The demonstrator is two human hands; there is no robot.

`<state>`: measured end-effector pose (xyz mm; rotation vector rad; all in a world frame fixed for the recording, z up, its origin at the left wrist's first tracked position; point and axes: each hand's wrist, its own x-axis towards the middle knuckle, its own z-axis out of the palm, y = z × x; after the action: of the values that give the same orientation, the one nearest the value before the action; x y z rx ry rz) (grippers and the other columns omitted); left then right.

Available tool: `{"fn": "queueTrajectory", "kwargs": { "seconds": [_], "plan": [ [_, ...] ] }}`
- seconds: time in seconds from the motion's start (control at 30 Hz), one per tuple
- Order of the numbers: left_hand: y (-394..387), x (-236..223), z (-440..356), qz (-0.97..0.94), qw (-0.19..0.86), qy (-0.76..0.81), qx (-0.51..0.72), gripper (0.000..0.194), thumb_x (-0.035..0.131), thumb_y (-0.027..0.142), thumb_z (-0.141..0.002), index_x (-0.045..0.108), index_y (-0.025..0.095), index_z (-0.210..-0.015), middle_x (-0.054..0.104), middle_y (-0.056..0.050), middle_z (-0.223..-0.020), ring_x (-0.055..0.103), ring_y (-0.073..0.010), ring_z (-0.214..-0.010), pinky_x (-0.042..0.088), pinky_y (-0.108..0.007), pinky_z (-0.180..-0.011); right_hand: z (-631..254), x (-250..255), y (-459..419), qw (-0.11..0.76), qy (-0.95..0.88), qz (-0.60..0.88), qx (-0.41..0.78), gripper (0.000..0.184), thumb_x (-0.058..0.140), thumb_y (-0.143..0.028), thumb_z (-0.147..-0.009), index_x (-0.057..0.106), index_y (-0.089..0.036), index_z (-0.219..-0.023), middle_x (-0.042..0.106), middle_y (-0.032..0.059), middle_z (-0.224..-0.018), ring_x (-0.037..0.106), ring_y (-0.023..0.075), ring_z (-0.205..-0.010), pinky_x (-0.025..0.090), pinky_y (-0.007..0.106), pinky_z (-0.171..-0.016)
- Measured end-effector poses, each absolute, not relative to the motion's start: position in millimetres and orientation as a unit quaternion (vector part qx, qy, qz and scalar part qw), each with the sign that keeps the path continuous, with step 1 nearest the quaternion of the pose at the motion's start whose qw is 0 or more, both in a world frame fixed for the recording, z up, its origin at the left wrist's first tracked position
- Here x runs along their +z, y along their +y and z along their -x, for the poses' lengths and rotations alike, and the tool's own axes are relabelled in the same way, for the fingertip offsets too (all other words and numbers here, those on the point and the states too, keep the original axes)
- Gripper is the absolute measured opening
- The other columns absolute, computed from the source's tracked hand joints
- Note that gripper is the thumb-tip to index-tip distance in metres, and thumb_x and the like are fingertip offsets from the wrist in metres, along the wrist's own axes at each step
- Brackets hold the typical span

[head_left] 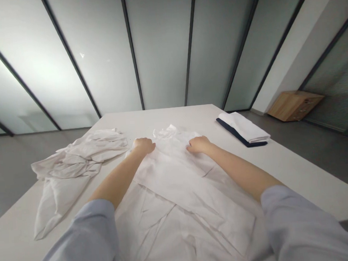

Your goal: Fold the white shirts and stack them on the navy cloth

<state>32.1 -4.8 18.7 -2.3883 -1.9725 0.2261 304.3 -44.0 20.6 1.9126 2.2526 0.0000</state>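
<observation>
A creased white shirt (178,186) lies spread on the white table (161,117), with a crumpled collar-like bunch (164,132) at its far end. My left hand (143,146) rests on the shirt just left of that bunch, fingers curled down into the fabric. My right hand (198,144) sits on the shirt to the right of the bunch, also curled. Whether either hand grips the cloth is hidden by the fingers. Pale blue sleeves (86,242) cover my forearms near the lower frame edge.
A crumpled white cloth (77,162) lies on the table's left side. A folded white garment on a dark navy one (243,128) sits at the right. The table ends at a far edge before frosted glass panels. A wooden cabinet (294,105) stands on the grey floor.
</observation>
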Motion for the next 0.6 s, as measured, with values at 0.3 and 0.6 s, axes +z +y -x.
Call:
{"fn": "queueTrajectory", "kwargs": {
  "seconds": [0.3,0.6],
  "plan": [
    [-9.7,-17.2,-52.3,0.795,-0.004,-0.607,0.001,0.06,0.025,0.051,-0.097,0.032,0.019,-0.147,0.026,-0.014,-0.157,0.026,-0.0287,-0.143,0.025,-0.045,-0.112,-277.8,-23.4,-5.8,-0.029,0.781,-0.623,-0.02,0.056,0.032,-0.047,-0.097,0.039,-0.02,-0.146,0.03,0.0128,-0.155,0.029,0.0283,-0.141,0.025,0.042,-0.111],
    [-26.0,-17.8,-47.6,0.796,-0.02,-0.603,0.039,0.063,0.024,0.052,-0.097,0.028,0.016,-0.149,0.022,-0.018,-0.158,0.022,-0.0324,-0.144,0.025,-0.051,-0.11,-274.4,-30.2,-32.2,-0.025,0.786,-0.618,-0.016,0.058,0.031,-0.05,-0.097,0.039,-0.018,-0.145,0.032,0.0147,-0.154,0.031,0.0306,-0.14,0.026,0.043,-0.111]
  ]
}}
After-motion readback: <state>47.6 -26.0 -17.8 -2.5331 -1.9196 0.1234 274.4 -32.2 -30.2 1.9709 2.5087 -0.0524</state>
